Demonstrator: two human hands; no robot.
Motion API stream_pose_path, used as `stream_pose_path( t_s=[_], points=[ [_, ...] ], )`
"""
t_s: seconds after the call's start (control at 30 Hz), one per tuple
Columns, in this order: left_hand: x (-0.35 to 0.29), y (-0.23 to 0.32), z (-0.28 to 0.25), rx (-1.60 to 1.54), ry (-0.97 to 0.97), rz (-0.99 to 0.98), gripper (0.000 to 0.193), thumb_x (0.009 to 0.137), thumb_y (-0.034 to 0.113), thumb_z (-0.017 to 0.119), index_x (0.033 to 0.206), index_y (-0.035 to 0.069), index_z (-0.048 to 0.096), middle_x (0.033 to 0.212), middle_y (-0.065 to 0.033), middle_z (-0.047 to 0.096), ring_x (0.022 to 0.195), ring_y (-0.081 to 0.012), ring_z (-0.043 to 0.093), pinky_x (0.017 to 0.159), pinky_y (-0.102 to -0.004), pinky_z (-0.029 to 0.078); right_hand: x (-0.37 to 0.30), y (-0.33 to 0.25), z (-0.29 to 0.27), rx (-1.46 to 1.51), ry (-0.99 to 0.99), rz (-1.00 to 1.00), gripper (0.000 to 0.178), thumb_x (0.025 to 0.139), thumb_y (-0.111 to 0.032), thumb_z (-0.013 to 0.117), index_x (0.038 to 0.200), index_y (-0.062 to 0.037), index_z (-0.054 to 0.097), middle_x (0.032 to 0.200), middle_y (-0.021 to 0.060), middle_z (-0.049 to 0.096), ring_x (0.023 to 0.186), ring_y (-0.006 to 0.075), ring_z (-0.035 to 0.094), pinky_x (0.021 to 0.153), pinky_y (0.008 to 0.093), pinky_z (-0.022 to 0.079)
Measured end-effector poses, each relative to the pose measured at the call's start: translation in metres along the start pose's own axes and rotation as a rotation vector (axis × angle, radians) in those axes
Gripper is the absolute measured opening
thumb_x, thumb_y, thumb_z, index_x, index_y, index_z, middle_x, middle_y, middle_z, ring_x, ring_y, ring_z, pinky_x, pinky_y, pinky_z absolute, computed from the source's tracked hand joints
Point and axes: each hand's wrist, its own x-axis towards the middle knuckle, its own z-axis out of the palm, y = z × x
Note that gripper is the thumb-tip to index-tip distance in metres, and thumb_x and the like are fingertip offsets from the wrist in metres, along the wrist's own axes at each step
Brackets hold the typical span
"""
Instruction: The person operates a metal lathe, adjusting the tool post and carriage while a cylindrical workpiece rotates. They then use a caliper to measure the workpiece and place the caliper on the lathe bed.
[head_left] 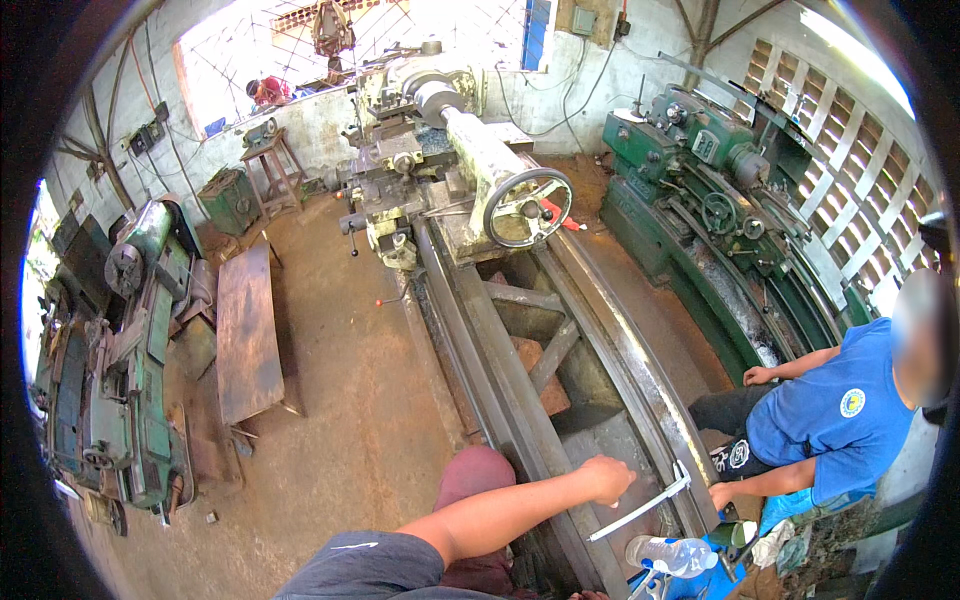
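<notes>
My left arm reaches in from the lower edge, and my left hand [605, 480] is closed over the end of a large lathe's bed [510, 400]. Its curled fingers hide whatever it holds, if anything. Just to the right of it, a vernier caliper [640, 508] lies slantwise across the bed rails, apart from my hand. Only a few fingertips of what seems to be my right hand [588, 596] show at the bottom edge; their grip cannot be made out. A clear plastic bottle [670, 555] lies close to the caliper.
A person in a blue shirt [825, 415] stands at the right, one hand near the bed's end. The large lathe's tailstock handwheel [527, 208] faces me. Green lathes stand at right [700, 200] and left [140, 370]. A low wooden bench [248, 335] stands on the floor.
</notes>
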Motion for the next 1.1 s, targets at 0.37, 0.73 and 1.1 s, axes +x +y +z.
stream_pose_path(
  t_s=[0.37, 0.73, 1.1],
  points=[
    [0.0, 0.001, 0.005, 0.037, -0.006, 0.034, 0.056, 0.081, 0.033, 0.08, 0.125, 0.004, 0.061, 0.108, -0.0192, 0.072, 0.103, -0.0387, 0.069, 0.086, -0.0512, 0.055, -0.005, 0.004, 0.006, -0.008, 0.028, -0.042, 0.012, 0.075, -0.021, 0.078, 0.083, -0.0137, 0.075, 0.086, 0.011, 0.069, 0.083, 0.0319, 0.065, 0.072, 0.0426, 0.056],
    [0.002, 0.004, 0.008, 0.024, -0.022, 0.02, 0.055, 0.081, 0.031, 0.079, 0.125, 0.004, 0.06, 0.109, -0.0187, 0.071, 0.105, -0.0381, 0.068, 0.089, -0.0509, 0.054, 0.002, -0.003, -0.002, 0.034, 0.05, -0.055, 0.011, 0.074, -0.017, 0.078, 0.083, -0.013, 0.074, 0.085, 0.0105, 0.068, 0.076, 0.0303, 0.065, 0.066, 0.04, 0.056],
    [0.0, 0.003, 0.011, 0.035, -0.004, 0.041, 0.056, 0.08, 0.031, 0.08, 0.125, 0.003, 0.06, 0.111, -0.0191, 0.071, 0.106, -0.038, 0.068, 0.088, -0.0505, 0.055, 0.007, -0.008, -0.005, 0.02, 0.074, -0.098, 0.01, 0.075, -0.015, 0.077, 0.083, -0.0119, 0.074, 0.08, 0.0108, 0.068, 0.077, 0.0311, 0.065, 0.066, 0.0413, 0.056]
  ],
)
